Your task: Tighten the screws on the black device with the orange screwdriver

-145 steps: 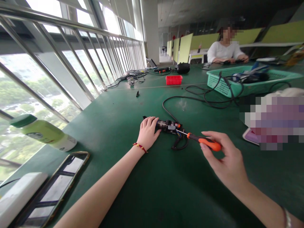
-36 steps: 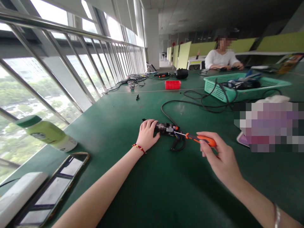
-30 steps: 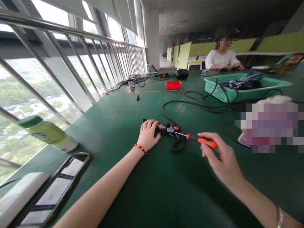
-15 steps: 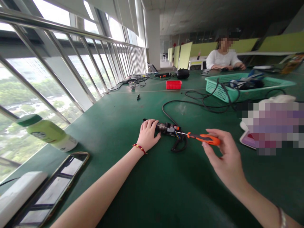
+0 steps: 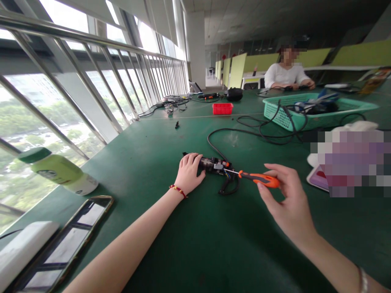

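Lying on the green table is an opened power tool (image 5: 210, 164), dark, with its inner parts and coloured wires showing and a black cord running from it. My left hand (image 5: 190, 174) is wrapped over its left end and holds it down; the part under the palm is hidden. In my right hand (image 5: 288, 195) is an orange and black screwdriver (image 5: 259, 179), gripped by the handle between thumb and fingers. Its thin shaft points left, and the tip meets the tool's exposed parts near a grey piece. A black handle section (image 5: 228, 185) of the tool lies toward me.
A green bottle (image 5: 58, 171), a phone (image 5: 70, 240) and a white box (image 5: 27, 252) stand at left. Farther off are a red tray (image 5: 222, 108), a small black part (image 5: 177, 125) and a teal basket (image 5: 320, 122) with cables. Another person (image 5: 287, 75) sits across the table.
The whole view has shifted very slightly. Both hands, the power tool and the screwdriver keep nearly the same places, with the screwdriver tip still at the tool's exposed parts.
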`<state>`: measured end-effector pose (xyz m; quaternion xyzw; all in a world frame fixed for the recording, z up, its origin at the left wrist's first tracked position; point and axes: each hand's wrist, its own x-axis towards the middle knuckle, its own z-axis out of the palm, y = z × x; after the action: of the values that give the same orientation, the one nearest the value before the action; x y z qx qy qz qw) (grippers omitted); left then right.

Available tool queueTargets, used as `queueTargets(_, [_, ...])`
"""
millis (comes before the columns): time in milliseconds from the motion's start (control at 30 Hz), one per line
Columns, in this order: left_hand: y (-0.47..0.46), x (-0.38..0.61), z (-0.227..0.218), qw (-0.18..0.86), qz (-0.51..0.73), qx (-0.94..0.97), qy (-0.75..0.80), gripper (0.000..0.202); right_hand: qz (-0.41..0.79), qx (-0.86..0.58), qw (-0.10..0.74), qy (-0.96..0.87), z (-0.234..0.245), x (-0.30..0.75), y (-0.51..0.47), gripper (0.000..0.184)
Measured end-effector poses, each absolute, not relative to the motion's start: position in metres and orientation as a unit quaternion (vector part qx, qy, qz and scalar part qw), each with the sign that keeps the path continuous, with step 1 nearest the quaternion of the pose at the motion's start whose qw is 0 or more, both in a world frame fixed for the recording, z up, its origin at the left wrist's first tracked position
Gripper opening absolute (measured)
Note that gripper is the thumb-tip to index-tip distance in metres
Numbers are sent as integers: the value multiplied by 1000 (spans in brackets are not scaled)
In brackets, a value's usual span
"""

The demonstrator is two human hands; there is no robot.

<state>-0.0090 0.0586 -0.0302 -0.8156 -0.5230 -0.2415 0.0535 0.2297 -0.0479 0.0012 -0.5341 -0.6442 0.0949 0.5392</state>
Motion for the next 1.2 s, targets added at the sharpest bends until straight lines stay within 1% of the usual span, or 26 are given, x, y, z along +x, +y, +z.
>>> queueTargets(100, [58,-9,-29,54,-240,-815,-524,47,77,-516,550,-652,-1,229,-48,33])
queueTargets(200, [58,-9,-29,54,-239,-815,-525,48,113,-516,505,-683,2,230,-50,21])
queueTargets(233, [58,-9,-29,54,-240,-815,-525,48,126,-518,489,-690,3,230,-50,19])
queueTargets(300, [58,-9,-30,56,-240,-815,-525,48,126,-523,485,-689,4,230,-50,20])
queueTargets(467, [59,-10,-31,59,-239,-814,-525,48,43,-504,540,-673,-2,231,-47,29])
queueTargets(600, [59,-10,-31,58,-244,-815,-523,48,52,-498,527,-687,-3,231,-48,29])
queueTargets(833, [58,-8,-30,52,-235,-813,-530,49,120,-516,483,-697,3,229,-51,20])
queueTargets(1067, [58,-9,-30,55,-238,-815,-526,48,34,-497,550,-671,-1,230,-47,30])
queueTargets(1133, [59,-9,-30,52,-239,-814,-526,48,41,-498,544,-674,0,230,-47,28])
queueTargets(1200, [59,-9,-31,51,-240,-814,-526,48,64,-513,521,-680,1,230,-48,21])
